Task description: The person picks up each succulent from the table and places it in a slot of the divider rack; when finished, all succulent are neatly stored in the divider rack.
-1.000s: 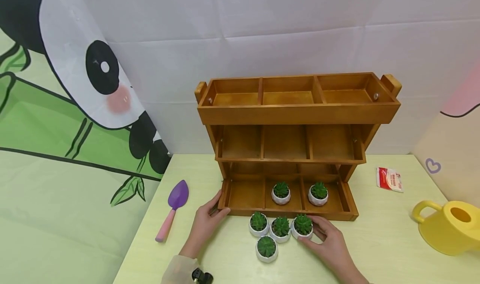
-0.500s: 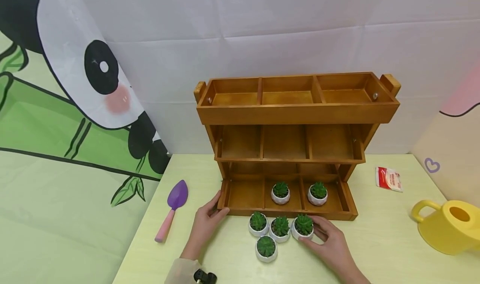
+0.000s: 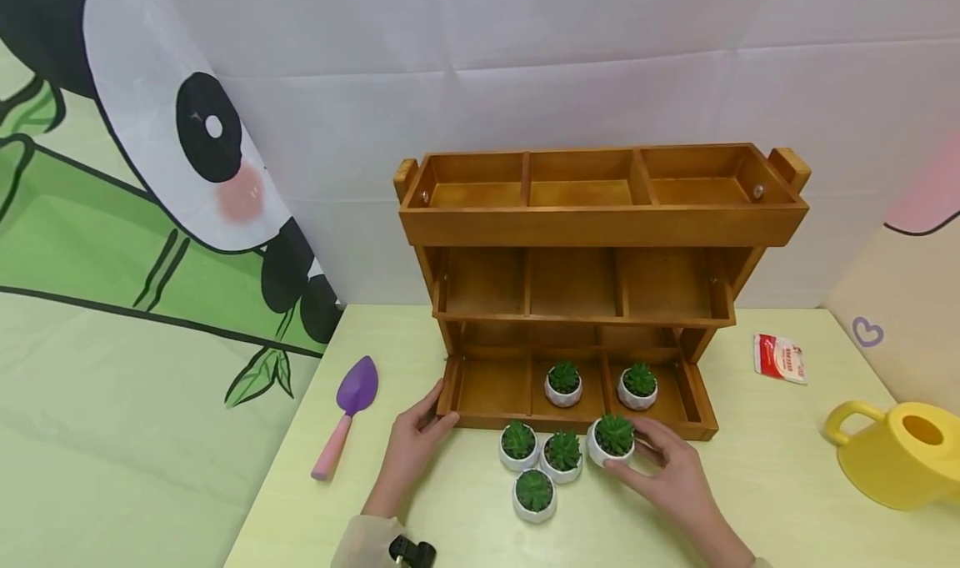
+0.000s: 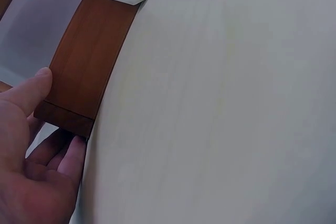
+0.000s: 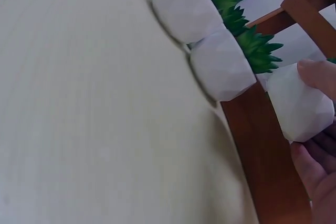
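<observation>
Pale tbl (image 3: 780, 485), whitish backdrop (image 3: 562, 42) behind: R hand (image 3: 669, 470) grips potted succulent (image 3: 612, 439), L hand (image 3: 414, 444) grips wooden shelf's (image 3: 600, 228) btm L corner.

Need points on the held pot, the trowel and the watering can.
Held pot (image 5: 298, 104): right wrist view, on its white side wall.
Trowel (image 3: 357, 388): head view, on the purple blade.
Watering can (image 3: 888, 469): head view, on the yellow body, below the opening.
</observation>
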A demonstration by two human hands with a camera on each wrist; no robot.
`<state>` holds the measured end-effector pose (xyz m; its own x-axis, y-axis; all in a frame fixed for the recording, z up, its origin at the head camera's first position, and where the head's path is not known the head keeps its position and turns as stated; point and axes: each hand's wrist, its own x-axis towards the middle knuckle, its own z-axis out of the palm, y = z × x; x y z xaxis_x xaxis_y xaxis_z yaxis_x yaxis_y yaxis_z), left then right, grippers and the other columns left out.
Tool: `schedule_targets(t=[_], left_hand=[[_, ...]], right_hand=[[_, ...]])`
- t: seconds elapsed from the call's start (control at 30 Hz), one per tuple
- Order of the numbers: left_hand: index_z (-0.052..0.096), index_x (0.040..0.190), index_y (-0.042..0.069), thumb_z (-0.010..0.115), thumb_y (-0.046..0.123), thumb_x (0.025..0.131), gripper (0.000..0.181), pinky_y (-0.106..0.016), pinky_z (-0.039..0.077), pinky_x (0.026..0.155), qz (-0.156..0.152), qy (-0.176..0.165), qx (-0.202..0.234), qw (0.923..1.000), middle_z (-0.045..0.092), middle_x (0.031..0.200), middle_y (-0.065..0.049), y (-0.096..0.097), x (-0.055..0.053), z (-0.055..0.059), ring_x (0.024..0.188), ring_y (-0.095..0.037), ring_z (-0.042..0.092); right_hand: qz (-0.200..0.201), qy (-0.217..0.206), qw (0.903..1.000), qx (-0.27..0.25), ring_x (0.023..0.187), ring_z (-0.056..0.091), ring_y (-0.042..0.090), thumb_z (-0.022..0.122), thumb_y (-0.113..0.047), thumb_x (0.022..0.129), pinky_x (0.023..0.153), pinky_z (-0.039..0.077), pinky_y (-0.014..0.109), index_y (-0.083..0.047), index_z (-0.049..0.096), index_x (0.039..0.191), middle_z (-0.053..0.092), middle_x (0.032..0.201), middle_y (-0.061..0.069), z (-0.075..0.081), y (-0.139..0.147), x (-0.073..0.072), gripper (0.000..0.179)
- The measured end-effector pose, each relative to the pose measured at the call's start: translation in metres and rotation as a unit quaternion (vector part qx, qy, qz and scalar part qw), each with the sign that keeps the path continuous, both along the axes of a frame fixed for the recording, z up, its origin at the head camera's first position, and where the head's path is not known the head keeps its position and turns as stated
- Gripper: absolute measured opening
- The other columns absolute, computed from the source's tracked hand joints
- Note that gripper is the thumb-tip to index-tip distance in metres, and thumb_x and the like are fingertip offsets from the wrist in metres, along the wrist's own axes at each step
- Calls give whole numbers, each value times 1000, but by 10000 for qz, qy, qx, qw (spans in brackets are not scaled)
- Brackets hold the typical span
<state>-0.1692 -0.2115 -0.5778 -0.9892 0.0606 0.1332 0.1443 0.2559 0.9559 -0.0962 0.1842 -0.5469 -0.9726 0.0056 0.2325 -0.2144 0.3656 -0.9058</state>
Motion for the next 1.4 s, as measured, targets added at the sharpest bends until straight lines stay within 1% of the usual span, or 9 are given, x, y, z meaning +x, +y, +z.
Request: schedule_targets(t=[0.13, 0.23, 0.37, 0.53, 0.77, 0.97, 1.03, 1.2, 1.4], left_hand=[[53, 154, 9, 77, 19, 97, 63, -25, 48, 105, -30, 155, -62, 9999, 51, 154, -11, 0, 0, 0, 139, -32, 50], [53, 154, 10, 77, 19, 98, 62, -24, 47, 105, -18, 161, -88, 9998, 51, 154, -12, 0, 1, 1, 139, -32, 50], [53, 154, 10, 77, 19, 97, 62, -25, 48, 105, -12, 141, -47, 9999, 52, 153, -12, 1, 1, 1, 138, -32, 51], [52, 154, 7, 76, 18, 98, 62, -32, 46, 109, -76, 95, 43, 9999, 51, 154, -12, 1, 2, 2, 139, -31, 50], [52, 153, 6, 77, 16, 98, 62, -38, 45, 111, -71, 72, 133, 9999, 51, 154, -13, 1, 2, 3, 140, -31, 50], [53, 153, 8, 77, 17, 97, 62, -28, 46, 109, -49, 96, 62, 9999, 52, 153, -10, 0, 0, 0, 139, -29, 50], [53, 153, 10, 78, 18, 97, 62, -25, 46, 108, -39, 18, 74, 10000, 52, 154, -7, -1, -1, -1, 139, -27, 51], [53, 153, 10, 77, 18, 97, 62, -27, 46, 108, -70, -2, 184, 9998, 52, 154, -8, 0, 0, -2, 139, -28, 51], [52, 154, 8, 77, 18, 98, 62, -26, 46, 108, -98, 162, 81, 9998, 52, 153, -11, -1, 1, -1, 139, -31, 51]], right_hand=[[76, 336, 9994, 63, 110, 64, 1, 97, -7, 74, 90, 57, 21, 2, 69, 128, 67, 129, 15, 9, -2, -4, 62], [170, 454, 9988, 68, 109, 66, 4, 96, -7, 75, 90, 58, 23, 2, 68, 130, 67, 131, 17, 16, -4, -9, 63], [288, 341, 9989, 142, 109, 71, 17, 95, -11, 77, 90, 60, 29, 2, 67, 133, 65, 135, 18, 25, -9, -15, 64], [418, 190, 9985, 312, 114, 70, 30, 95, -19, 79, 94, 58, 30, -2, 68, 133, 64, 136, 16, 34, -16, -27, 62], [643, 137, 9972, 367, 117, 69, 29, 94, -28, 81, 97, 58, 38, -9, 69, 132, 66, 133, 8, 46, -35, -50, 60], [875, 19, 9954, 399, 119, 68, 30, 94, -31, 81, 99, 57, 46, -10, 68, 134, 65, 136, 9, 59, -55, -68, 62], [959, -9, 9945, 412, 119, 68, 31, 93, -32, 81, 98, 57, 48, -9, 68, 135, 64, 136, 10, 62, -61, -74, 63], [1056, -195, 9930, 487, 120, 67, 33, 93, -32, 82, 99, 56, 47, -7, 67, 136, 64, 137, 11, 66, -73, -83, 66], [1132, -269, 9912, 629, 119, 68, 33, 93, -31, 82, 99, 56, 48, -6, 66, 137, 65, 136, 11, 65, -85, -95, 66]])
